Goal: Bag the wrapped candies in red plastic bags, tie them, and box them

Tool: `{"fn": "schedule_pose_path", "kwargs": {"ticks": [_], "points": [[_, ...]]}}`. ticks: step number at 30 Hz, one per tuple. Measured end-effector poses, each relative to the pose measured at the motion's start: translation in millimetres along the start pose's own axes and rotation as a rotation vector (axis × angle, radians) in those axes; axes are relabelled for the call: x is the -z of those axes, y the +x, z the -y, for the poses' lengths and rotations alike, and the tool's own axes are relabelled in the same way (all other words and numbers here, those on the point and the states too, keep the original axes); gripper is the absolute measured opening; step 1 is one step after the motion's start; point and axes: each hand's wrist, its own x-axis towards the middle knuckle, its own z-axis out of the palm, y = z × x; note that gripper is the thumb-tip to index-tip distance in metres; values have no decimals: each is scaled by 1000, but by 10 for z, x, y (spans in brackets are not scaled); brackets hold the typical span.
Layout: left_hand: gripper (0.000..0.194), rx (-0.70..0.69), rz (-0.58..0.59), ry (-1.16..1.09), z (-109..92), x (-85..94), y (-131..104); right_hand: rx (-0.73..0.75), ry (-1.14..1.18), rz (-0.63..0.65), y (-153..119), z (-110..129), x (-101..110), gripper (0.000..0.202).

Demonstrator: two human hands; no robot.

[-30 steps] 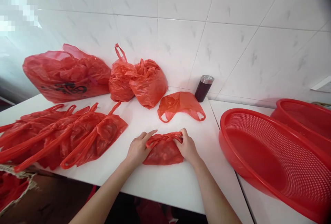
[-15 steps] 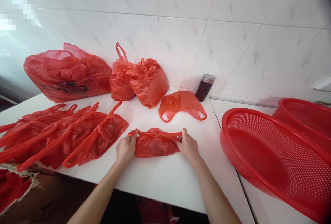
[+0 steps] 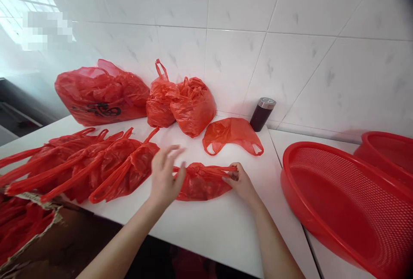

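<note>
A filled red plastic bag point(image 3: 203, 184) lies on the white table in front of me, its top gathered and its handles stretched out sideways. My right hand point(image 3: 241, 181) pinches the handle at the bag's right end. Over the left end, my left hand point(image 3: 166, 176) is raised with its fingers apart and slightly blurred, holding nothing; it hides the tip of the left handle. Behind this bag lies a flat red bag point(image 3: 230, 133) with two loop handles.
Several filled red bags point(image 3: 109, 163) lie in a row at the left. Larger full bags point(image 3: 193, 107) and a dark flask point(image 3: 262, 114) stand by the tiled wall. Red mesh baskets point(image 3: 332, 201) are at the right. A cardboard box point(image 3: 77, 231) sits below the table's left edge.
My left hand has let go of the bag's left handle, lifted and spread its fingers. My right hand keeps its hold on the right handle. The whole view has shifted slightly.
</note>
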Motion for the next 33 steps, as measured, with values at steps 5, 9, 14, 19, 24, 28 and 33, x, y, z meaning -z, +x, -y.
{"fn": "schedule_pose_path", "kwargs": {"ticks": [5,9,14,19,24,28,33], "points": [[24,5,591,90,-71,-224,-31,2,95,-3,2,28,37,42],[25,354,636,-292,-2,-45,47,-18,139,-53,21,30,84,49],[40,628,534,-622,239,515,162,-80,112,-123,32,36,94,46],[34,519,114,31,498,946,129,-105,53,-122,10,49,72,40],[27,287,218,57,168,926,-105,-103,1,-112,13,61,42,37],[38,421,731,-257,140,602,-329,-107,-28,-97,10,54,41,38],[65,639,517,-199,618,403,-352,-80,-8,-89,6,28,43,38]]}}
